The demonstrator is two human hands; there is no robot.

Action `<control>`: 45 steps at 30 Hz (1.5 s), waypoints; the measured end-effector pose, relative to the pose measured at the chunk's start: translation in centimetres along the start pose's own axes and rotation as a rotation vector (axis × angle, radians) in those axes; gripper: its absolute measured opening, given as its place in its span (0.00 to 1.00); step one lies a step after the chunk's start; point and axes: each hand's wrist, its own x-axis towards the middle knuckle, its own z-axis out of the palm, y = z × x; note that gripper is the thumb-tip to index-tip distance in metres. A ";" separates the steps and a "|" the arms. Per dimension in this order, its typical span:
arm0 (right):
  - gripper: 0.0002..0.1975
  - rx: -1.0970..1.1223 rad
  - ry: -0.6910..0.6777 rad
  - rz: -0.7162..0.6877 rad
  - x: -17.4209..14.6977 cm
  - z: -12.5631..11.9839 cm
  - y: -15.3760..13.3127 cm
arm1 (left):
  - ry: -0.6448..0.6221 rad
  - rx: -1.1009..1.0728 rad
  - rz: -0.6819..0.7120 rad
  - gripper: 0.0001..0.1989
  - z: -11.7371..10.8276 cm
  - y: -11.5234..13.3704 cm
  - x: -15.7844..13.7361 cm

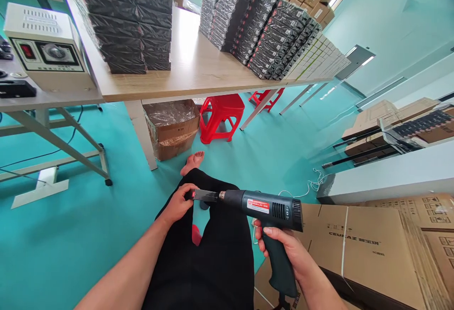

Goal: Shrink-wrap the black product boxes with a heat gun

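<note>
In the head view, my right hand point(283, 244) is wrapped round the handle of a dark heat gun point(264, 206) with a red and white label. Its metal nozzle points left, toward a small black box point(205, 195) with a shiny surface. My left hand point(180, 202) grips the left end of that box over my lap. The nozzle tip is very near the box's right end; whether they touch I cannot tell. My fingers cover part of the box.
Ahead stands a wooden table point(184, 81) bearing stacks of black film-wrapped boxes point(131, 21). Below it are an open carton point(177, 130) and a red stool point(223, 111). A control machine point(46, 50) is at left. Large cartons point(365, 244) lie close by my right arm.
</note>
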 end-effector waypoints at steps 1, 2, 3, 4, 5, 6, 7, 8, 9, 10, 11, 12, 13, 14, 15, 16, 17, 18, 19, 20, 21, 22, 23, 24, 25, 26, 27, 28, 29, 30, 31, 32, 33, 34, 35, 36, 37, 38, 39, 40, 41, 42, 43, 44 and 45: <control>0.16 -0.016 -0.012 0.008 0.0 0.1 0.0 | 0.000 0.007 0.003 0.21 0.0 -0.1 0.0; 0.16 -0.029 -0.030 0.017 0.0 0.1 0.1 | -0.002 0.020 0.007 0.21 0.0 -0.1 0.0; 0.16 -0.040 -0.050 0.025 0.0 0.3 0.1 | -0.007 0.041 0.013 0.21 0.0 -0.2 0.0; 0.16 -0.046 -0.071 0.025 0.0 0.4 0.1 | -0.009 0.067 0.021 0.21 0.0 -0.2 0.0; 0.17 -0.050 -0.084 0.015 0.1 0.5 0.2 | -0.010 0.099 0.029 0.21 0.1 -0.2 0.0; 0.16 -0.054 -0.085 -0.002 0.2 0.7 0.2 | -0.007 0.132 0.035 0.22 0.1 -0.3 0.0; 0.16 -0.061 -0.076 -0.017 0.3 0.9 0.3 | 0.000 0.164 0.039 0.23 0.2 -0.3 0.0; 0.16 -0.073 -0.065 -0.022 0.4 1.1 0.3 | 0.011 0.195 0.038 0.23 0.2 -0.5 0.0; 0.15 -0.086 -0.063 -0.017 0.4 1.4 0.4 | 0.021 0.227 0.034 0.23 0.3 -0.6 0.0; 0.15 -0.097 -0.078 -0.001 0.5 1.8 0.4 | 0.028 0.262 0.028 0.24 0.4 -0.8 0.0; 0.15 -0.103 -0.112 0.018 0.5 2.1 0.5 | 0.031 0.299 0.022 0.23 0.4 -1.0 0.0; 0.16 -0.105 -0.154 0.027 0.6 2.5 0.5 | 0.030 0.337 0.019 0.23 0.5 -1.2 0.0; 0.17 -0.102 -0.192 0.018 0.7 2.9 0.6 | 0.028 0.369 0.018 0.23 0.5 -1.3 0.0; 0.18 -0.096 -0.211 -0.005 0.7 3.2 0.6 | 0.027 0.393 0.020 0.23 0.5 -1.4 0.0; 0.18 -0.092 -0.208 -0.029 0.8 3.5 0.6 | 0.028 0.405 0.025 0.23 0.5 -1.4 0.0; 0.18 -0.093 -0.186 -0.043 0.9 3.8 0.6 | 0.027 0.405 0.030 0.23 0.5 -1.4 0.0; 0.17 -0.103 -0.162 -0.040 1.0 3.9 0.6 | 0.029 0.397 0.034 0.23 0.5 -1.4 -0.1; 0.17 -0.117 -0.150 -0.021 1.1 4.1 0.5 | 0.032 0.384 0.036 0.23 0.5 -1.4 -0.1; 0.16 -0.134 -0.155 0.003 1.2 4.2 0.5 | 0.034 0.369 0.036 0.23 0.5 -1.4 -0.1; 0.16 -0.147 -0.178 0.018 1.2 4.3 0.5 | 0.036 0.356 0.036 0.23 0.5 -1.5 -0.1; 0.17 -0.153 -0.211 0.018 1.3 4.4 0.4 | 0.039 0.350 0.037 0.23 0.6 -1.6 -0.1; 0.17 -0.149 -0.235 0.000 1.3 4.5 0.4 | 0.043 0.352 0.041 0.23 0.6 -1.7 -0.1; 0.18 -0.142 -0.239 -0.024 1.3 4.6 0.4 | 0.045 0.362 0.047 0.23 0.6 -1.8 -0.1; 0.18 -0.139 -0.227 -0.042 1.2 4.7 0.3 | 0.041 0.376 0.053 0.23 0.6 -2.0 -0.1; 0.17 -0.148 -0.208 -0.048 1.2 4.8 0.3 | 0.036 0.391 0.056 0.23 0.6 -2.1 -0.1; 0.16 -0.166 -0.187 -0.041 1.2 4.8 0.3 | 0.028 0.404 0.055 0.23 0.6 -2.2 -0.1; 0.16 -0.188 -0.179 -0.028 1.1 4.9 0.3 | 0.021 0.411 0.050 0.23 0.6 -2.3 -0.1; 0.15 -0.207 -0.192 -0.014 1.1 5.0 0.3 | 0.015 0.412 0.044 0.22 0.6 -2.4 -0.1; 0.14 -0.214 -0.219 -0.010 1.1 5.1 0.4 | 0.014 0.408 0.039 0.22 0.6 -2.4 0.0; 0.15 -0.206 -0.244 -0.023 1.2 5.2 0.5 | 0.017 0.401 0.036 0.21 0.6 -2.5 0.0; 0.15 -0.186 -0.249 -0.048 1.3 5.3 0.6 | 0.027 0.389 0.034 0.22 0.6 -2.5 0.0; 0.15 -0.164 -0.229 -0.070 1.4 5.3 0.6 | 0.038 0.368 0.034 0.22 0.6 -2.6 0.0; 0.16 -0.144 -0.183 -0.084 1.6 5.2 0.6 | 0.052 0.339 0.034 0.22 0.5 -2.6 0.0; 0.16 -0.135 -0.119 -0.084 1.8 4.9 0.6 | 0.066 0.302 0.034 0.23 0.5 -2.6 0.0; 0.16 -0.135 -0.052 -0.072 1.9 4.6 0.5 | 0.081 0.261 0.032 0.23 0.4 -2.7 -0.1; 0.16 -0.147 -0.007 -0.046 1.9 4.2 0.4 | 0.092 0.219 0.029 0.22 0.3 -2.7 -0.1; 0.16 -0.160 0.004 -0.013 1.8 3.8 0.3 | 0.102 0.181 0.025 0.22 0.2 -2.7 -0.1; 0.16 -0.169 -0.021 0.013 1.7 3.4 0.2 | 0.109 0.152 0.017 0.22 0.1 -2.7 -0.1; 0.16 -0.171 -0.067 0.029 1.6 3.1 0.2 | 0.116 0.131 0.008 0.23 0.1 -2.7 -0.1; 0.17 -0.162 -0.115 0.032 1.4 2.9 0.2 | 0.116 0.116 0.001 0.23 0.0 -2.8 -0.1; 0.18 -0.146 -0.146 0.021 1.3 2.9 0.3 | 0.114 0.108 -0.004 0.23 0.0 -2.8 -0.1; 0.18 -0.130 -0.144 -0.001 1.2 2.8 0.4 | 0.111 0.104 -0.006 0.24 0.0 -2.8 0.0; 0.18 -0.119 -0.105 -0.026 1.3 2.8 0.5 | 0.108 0.103 -0.007 0.24 0.0 -2.8 0.0; 0.18 -0.117 -0.048 -0.043 1.3 2.7 0.6 | 0.102 0.101 -0.006 0.24 0.0 -2.8 0.0; 0.17 -0.124 0.008 -0.047 1.4 2.6 0.6 | 0.096 0.097 -0.005 0.24 0.0 -2.8 0.0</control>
